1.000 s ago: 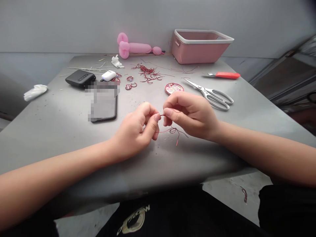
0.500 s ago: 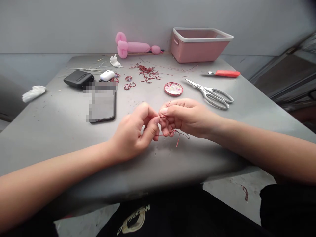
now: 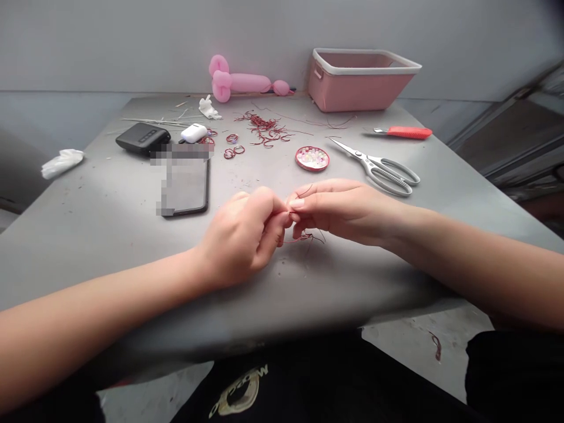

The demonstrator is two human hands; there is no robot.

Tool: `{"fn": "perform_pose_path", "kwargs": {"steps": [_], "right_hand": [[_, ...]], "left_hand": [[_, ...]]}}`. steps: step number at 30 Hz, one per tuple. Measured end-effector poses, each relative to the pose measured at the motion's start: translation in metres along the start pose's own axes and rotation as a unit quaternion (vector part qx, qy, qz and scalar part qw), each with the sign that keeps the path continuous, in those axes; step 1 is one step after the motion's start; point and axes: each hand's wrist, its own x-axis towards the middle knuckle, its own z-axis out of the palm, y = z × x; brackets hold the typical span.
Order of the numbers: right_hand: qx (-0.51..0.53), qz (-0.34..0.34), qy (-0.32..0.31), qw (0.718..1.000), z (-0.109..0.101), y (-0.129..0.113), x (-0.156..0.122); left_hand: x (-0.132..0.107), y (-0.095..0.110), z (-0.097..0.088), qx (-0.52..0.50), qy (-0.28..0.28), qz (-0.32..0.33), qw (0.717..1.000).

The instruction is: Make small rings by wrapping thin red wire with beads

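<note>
My left hand (image 3: 242, 235) and my right hand (image 3: 339, 208) meet fingertip to fingertip low over the middle of the grey table (image 3: 110, 235). Both are closed in a pinch on a thin red thread (image 3: 308, 237), whose loose ends trail onto the table just under my right fingers. A short end of the thread also curls up above my right thumb. Most of the thread is hidden inside the fingers.
Behind the hands lie a small round dish of beads (image 3: 312, 158), grey scissors (image 3: 381, 169), a red-handled knife (image 3: 403, 133), a dark phone (image 3: 185, 185), a black box (image 3: 143, 138), red thread scraps and rings (image 3: 262, 128), a pink basket (image 3: 361, 79) and a pink balloon (image 3: 240, 83).
My right hand has sunk and flattened toward the table, and my left fingers have curled tighter against it. The hanging thread ends have been drawn in and look shorter.
</note>
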Motion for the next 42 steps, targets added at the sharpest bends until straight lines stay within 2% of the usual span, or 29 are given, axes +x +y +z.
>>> {"fn": "perform_pose_path", "kwargs": {"steps": [3, 5, 8, 10, 11, 12, 14, 16, 17, 19, 21, 23, 25, 27, 29, 30, 31, 33, 34, 35, 36, 38, 40, 42], "right_hand": [[0.013, 0.010, -0.016, 1.000, 0.001, -0.003, -0.001], [-0.003, 0.010, -0.037, 0.999, -0.001, -0.005, -0.002], [-0.083, -0.017, -0.029, 0.996, -0.003, -0.007, -0.005], [-0.189, -0.065, 0.034, 0.979, -0.003, -0.007, -0.007], [-0.252, -0.112, 0.082, 0.958, -0.002, -0.006, -0.008], [-0.317, -0.171, 0.136, 0.923, -0.002, -0.006, -0.009], [-0.434, -0.286, 0.220, 0.826, 0.000, -0.004, -0.010], [-0.523, -0.350, 0.253, 0.735, 0.000, -0.003, -0.010], [-0.558, -0.359, 0.257, 0.702, -0.001, -0.002, -0.010], [-0.610, -0.365, 0.256, 0.655, -0.002, 0.001, -0.010], [-0.646, -0.364, 0.254, 0.620, -0.004, 0.004, -0.011], [-0.670, -0.366, 0.257, 0.593, -0.003, 0.006, -0.013], [-0.672, -0.371, 0.271, 0.581, 0.001, 0.008, -0.014], [-0.649, -0.373, 0.287, 0.597, 0.008, 0.007, -0.016], [-0.607, -0.352, 0.284, 0.653, 0.013, 0.005, -0.016], [-0.578, -0.327, 0.263, 0.700, 0.014, 0.003, -0.016], [-0.535, -0.291, 0.226, 0.760, 0.014, 0.001, -0.016], [-0.411, -0.200, 0.118, 0.882, 0.009, -0.003, -0.014], [-0.341, -0.156, 0.063, 0.925, 0.006, -0.005, -0.012], [-0.280, -0.126, 0.020, 0.952, 0.003, -0.006, -0.011], [-0.238, -0.113, -0.007, 0.965, 0.000, -0.006, -0.010], [-0.222, -0.133, -0.017, 0.966, -0.004, -0.006, -0.007], [-0.254, -0.188, 0.005, 0.949, -0.004, -0.004, -0.006], [-0.301, -0.253, 0.045, 0.918, -0.002, -0.002, -0.006]], "left_hand": [[0.000, 0.001, 0.000, 0.037, 0.019, 0.071, 0.997], [0.000, 0.004, -0.002, 0.037, 0.017, 0.090, 0.995], [0.000, 0.008, -0.004, 0.029, 0.003, 0.055, 0.998], [0.001, 0.008, -0.004, 0.022, 0.002, -0.002, 1.000], [0.001, 0.008, -0.005, 0.016, 0.006, -0.035, 0.999], [0.002, 0.008, -0.005, 0.010, 0.013, -0.066, 0.998], [0.003, 0.007, -0.005, -0.002, 0.027, -0.108, 0.994], [0.005, 0.006, -0.006, -0.012, 0.036, -0.113, 0.993], [0.005, 0.006, -0.006, -0.016, 0.039, -0.105, 0.994], [0.005, 0.007, -0.006, -0.024, 0.041, -0.087, 0.995], [0.004, 0.007, -0.006, -0.035, 0.040, -0.073, 0.996], [0.004, 0.008, -0.005, -0.051, 0.035, -0.065, 0.996], [0.003, 0.008, -0.004, -0.065, 0.030, -0.058, 0.996], [0.003, 0.007, -0.003, -0.066, 0.026, -0.045, 0.996], [0.003, 0.006, -0.002, -0.032, 0.034, -0.009, 0.999], [0.003, 0.005, -0.002, -0.002, 0.040, 0.012, 0.999], [0.003, 0.004, -0.002, 0.033, 0.047, 0.031, 0.998], [0.003, 0.003, -0.003, 0.096, 0.061, 0.057, 0.992], [0.003, 0.002, -0.003, 0.117, 0.064, 0.063, 0.989], [0.003, 0.001, -0.004, 0.127, 0.067, 0.068, 0.987], [0.003, 0.000, -0.004, 0.131, 0.070, 0.074, 0.986], [0.003, -0.001, -0.004, 0.133, 0.077, 0.081, 0.985], [0.003, -0.002, -0.004, 0.132, 0.083, 0.084, 0.984], [0.003, -0.002, -0.003, 0.127, 0.080, 0.081, 0.985]]}}
